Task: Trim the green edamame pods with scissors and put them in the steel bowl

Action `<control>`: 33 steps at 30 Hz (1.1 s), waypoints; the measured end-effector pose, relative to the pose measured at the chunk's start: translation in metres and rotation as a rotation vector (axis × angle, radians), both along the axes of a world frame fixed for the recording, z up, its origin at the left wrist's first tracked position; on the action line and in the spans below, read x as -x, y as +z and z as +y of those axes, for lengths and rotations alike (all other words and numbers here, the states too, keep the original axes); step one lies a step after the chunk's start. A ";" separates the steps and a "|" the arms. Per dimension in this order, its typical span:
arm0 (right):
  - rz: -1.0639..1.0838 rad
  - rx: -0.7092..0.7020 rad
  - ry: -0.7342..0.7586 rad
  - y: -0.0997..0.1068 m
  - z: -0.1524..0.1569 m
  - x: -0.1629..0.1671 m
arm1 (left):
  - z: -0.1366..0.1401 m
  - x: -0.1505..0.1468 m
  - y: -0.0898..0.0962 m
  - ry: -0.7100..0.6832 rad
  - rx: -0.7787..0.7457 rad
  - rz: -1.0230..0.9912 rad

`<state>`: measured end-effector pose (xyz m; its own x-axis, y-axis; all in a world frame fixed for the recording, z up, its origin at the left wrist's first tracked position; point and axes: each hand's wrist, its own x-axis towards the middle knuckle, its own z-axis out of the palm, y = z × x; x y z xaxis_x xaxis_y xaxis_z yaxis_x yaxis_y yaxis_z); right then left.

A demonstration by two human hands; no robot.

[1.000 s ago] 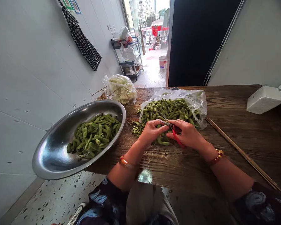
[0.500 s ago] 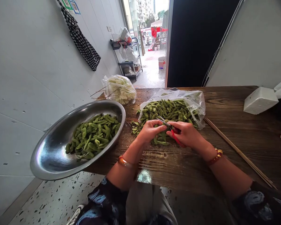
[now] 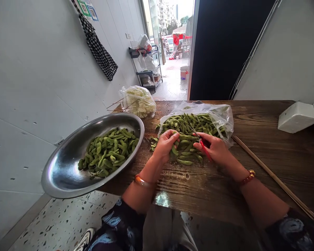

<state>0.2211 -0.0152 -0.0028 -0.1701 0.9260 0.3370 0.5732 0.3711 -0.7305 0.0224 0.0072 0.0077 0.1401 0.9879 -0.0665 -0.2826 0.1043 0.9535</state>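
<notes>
Closed around a few green edamame pods [image 3: 174, 150], my left hand [image 3: 165, 144] is over the near side of the pod pile. My right hand [image 3: 216, 149] grips red-handled scissors [image 3: 204, 148], whose blades point up and left over the pods. Beyond both hands, a clear plastic bag [image 3: 221, 113] lies open with many edamame pods [image 3: 199, 120] spilling out of it. More loose pods [image 3: 185, 157] lie on the wood between and below my hands. To the left, a wide metal basin [image 3: 60, 172] holds a heap of pods [image 3: 111, 150].
A bag of cauliflower [image 3: 140, 101] sits behind the basin on the wooden table [image 3: 261, 122]. Long wooden skewers [image 3: 274, 176] lie at the right. A white box [image 3: 294, 116] stands at the far right. Past the table are a cart [image 3: 148, 71] and a doorway.
My hands have drawn apart; the right hand with the scissors has shifted right, away from the left hand's pods. The whole view has shifted slightly.
</notes>
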 end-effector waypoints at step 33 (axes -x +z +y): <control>0.014 0.029 0.037 -0.005 0.003 0.004 | -0.001 -0.006 -0.008 -0.068 -0.082 0.003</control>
